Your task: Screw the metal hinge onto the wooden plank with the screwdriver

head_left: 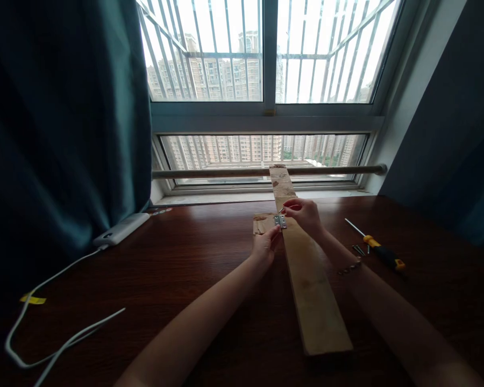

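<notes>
A small metal hinge [280,221] lies flat across a long wooden board [312,285] and a short wooden block [261,221] on the board's left side. With fingertips pressed at the hinge's lower edge, my left hand [265,246] is closed and steadies it against the wood. My right hand [304,215] is above the hinge, thumb and finger pinched on a thin screw [282,210] whose tip points down toward the hinge's upper part. Whether the tip touches a hole is too small to tell.
On the right of the dark wooden table [185,258] lie a yellow-and-black screwdriver [381,252] and several loose screws [358,250]. A white power strip [122,229] with a cable stands at left, by the curtain [116,107]. The board's far end reaches the window rail [213,173].
</notes>
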A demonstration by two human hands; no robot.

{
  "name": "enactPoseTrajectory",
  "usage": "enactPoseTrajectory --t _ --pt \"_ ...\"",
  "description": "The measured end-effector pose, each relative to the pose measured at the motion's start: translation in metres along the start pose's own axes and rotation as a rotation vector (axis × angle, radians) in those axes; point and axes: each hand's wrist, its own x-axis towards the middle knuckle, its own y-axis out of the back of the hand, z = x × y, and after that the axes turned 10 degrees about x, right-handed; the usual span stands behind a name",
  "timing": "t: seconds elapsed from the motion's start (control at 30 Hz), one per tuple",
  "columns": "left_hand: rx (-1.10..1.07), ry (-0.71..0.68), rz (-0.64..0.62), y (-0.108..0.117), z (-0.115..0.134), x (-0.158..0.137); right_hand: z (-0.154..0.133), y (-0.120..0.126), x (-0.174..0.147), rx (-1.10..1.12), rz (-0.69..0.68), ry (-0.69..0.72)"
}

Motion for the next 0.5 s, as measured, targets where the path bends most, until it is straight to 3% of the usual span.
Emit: enactPoseTrajectory --t 0.1,0.3,0.5 --pt "0.000 0.001 -0.016 0.000 0.000 0.000 0.007 -0.011 -0.005 -0.095 0.015 0.064" --pt "-0.010 -0.017 -0.020 -0.001 0.000 0.000 0.009 -0.009 -0.014 -0.095 -0.011 0.076" --pt "-0.024 -0.020 -0.027 -0.003 0.002 -0.004 0.009 -0.012 -0.015 -0.240 -0.043 0.206"
